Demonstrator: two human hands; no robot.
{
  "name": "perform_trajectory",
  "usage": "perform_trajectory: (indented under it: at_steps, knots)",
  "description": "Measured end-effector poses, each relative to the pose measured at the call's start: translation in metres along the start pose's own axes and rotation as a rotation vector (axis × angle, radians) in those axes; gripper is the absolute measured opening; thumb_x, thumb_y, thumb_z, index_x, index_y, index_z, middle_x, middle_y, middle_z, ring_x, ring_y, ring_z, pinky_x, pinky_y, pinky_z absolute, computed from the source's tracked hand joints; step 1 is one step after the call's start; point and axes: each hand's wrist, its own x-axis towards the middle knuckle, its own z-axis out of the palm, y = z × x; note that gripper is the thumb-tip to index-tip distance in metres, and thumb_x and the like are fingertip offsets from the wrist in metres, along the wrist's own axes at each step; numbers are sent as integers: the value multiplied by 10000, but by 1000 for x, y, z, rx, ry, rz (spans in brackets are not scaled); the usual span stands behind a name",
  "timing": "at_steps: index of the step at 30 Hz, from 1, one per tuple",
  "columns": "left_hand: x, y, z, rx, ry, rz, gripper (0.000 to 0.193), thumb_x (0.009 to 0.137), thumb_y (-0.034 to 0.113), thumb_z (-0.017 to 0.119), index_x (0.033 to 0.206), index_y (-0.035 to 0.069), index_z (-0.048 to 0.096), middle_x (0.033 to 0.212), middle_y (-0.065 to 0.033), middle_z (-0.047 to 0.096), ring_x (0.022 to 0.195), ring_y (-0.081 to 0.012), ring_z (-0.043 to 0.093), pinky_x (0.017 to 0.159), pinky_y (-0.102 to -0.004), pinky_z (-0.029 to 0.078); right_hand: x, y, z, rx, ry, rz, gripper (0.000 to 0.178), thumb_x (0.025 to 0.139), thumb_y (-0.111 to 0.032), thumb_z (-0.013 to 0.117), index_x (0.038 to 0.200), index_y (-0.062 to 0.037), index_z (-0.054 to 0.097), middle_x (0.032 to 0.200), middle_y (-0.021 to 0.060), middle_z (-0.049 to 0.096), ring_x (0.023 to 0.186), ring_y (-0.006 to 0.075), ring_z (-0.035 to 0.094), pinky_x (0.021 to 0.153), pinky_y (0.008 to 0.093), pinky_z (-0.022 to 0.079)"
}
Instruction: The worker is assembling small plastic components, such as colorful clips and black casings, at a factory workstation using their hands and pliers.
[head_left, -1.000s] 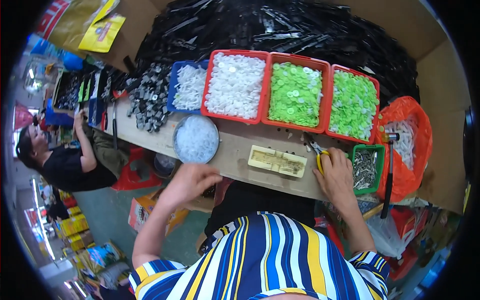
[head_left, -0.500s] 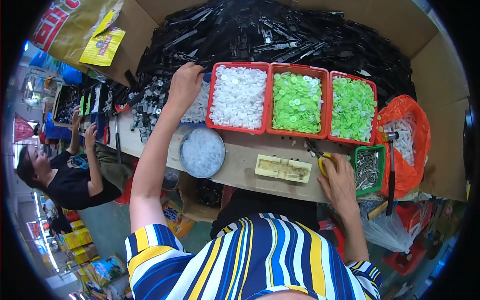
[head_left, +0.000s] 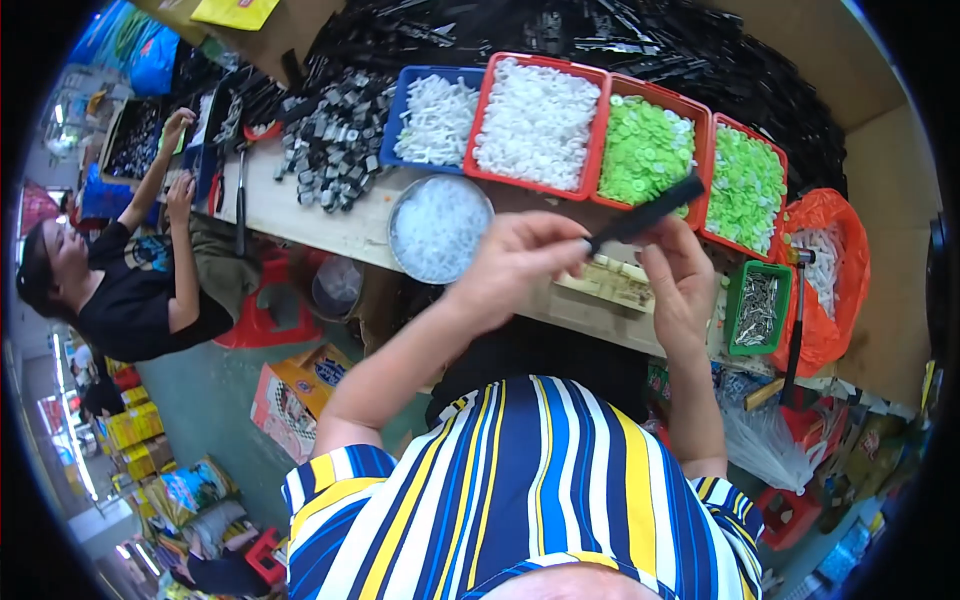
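A long, narrow black part (head_left: pixel 655 212) is held up over the bench, tilted with its far end up to the right. My left hand (head_left: pixel 515 262) pinches its near left end between thumb and fingers. Bent around its right side, my right hand (head_left: pixel 685 285) has its fingers partly hidden behind the part. Beneath my hands lies a cream block-shaped fixture (head_left: pixel 612 282), partly covered. A round metal bowl (head_left: pixel 440 230) of translucent white pieces stands left of my left hand. The pliers cannot be seen.
Beyond my hands stand a blue bin (head_left: pixel 392 150) of white pieces, a red bin (head_left: pixel 468 165) of white caps, and red bins of green discs (head_left: pixel 648 150). Black parts (head_left: pixel 640 40) pile behind. On the right are a green tray (head_left: pixel 738 345) and a hammer (head_left: pixel 797 320). Another person (head_left: pixel 130 290) sits left.
My left hand has come back from the far bins and now holds the black part. My right hand has left the pliers' place and risen to the part. The view has shifted.
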Motion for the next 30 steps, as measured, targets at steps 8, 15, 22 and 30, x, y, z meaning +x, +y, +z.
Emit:
perform_trajectory:
  at_steps: [8, 15, 22, 30]
  knots:
    - [-30, -4, -9, 595, 221, 448, 178, 894, 44, 656, 1055, -16, 704, 985, -97, 698, 885, -151, 653, 775, -272, 512, -16, -5, -13, -240, 102, -198, 241, 819, 82, 706, 1041, 21, 638, 930, 30, 636, 824, 88, 587, 743, 236, 474]
    - [-67, -2, -182, 1294, 888, 515, 150, 849, 54, 670, 980, -14, 697, 1025, -180, 661, 937, -335, 651, 839, -375, 504, -30, 16, -43, -1123, -192, -529, 235, 716, -4, 736, 941, -34, 674, 859, 99, 619, 819, 290, 607, 712, 410, 467]
    - [-70, -20, -251, 1347, 820, 517, 272, 862, 30, 648, 1131, 60, 679, 1077, -147, 654, 984, -317, 647, 839, -354, 503, -34, 30, -43, -1475, -389, -555, 260, 783, -114, 603, 1037, -79, 643, 929, 34, 574, 917, 195, 576, 740, 347, 422]
    - [-58, -7, -274, 1394, 823, 412, 237, 818, 99, 754, 1038, 19, 718, 887, -91, 693, 697, -161, 642, 643, -282, 507, -34, 30, -26, -1538, -507, -549, 305, 779, -107, 605, 1076, -40, 630, 953, 50, 571, 930, 203, 582, 749, 348, 432]
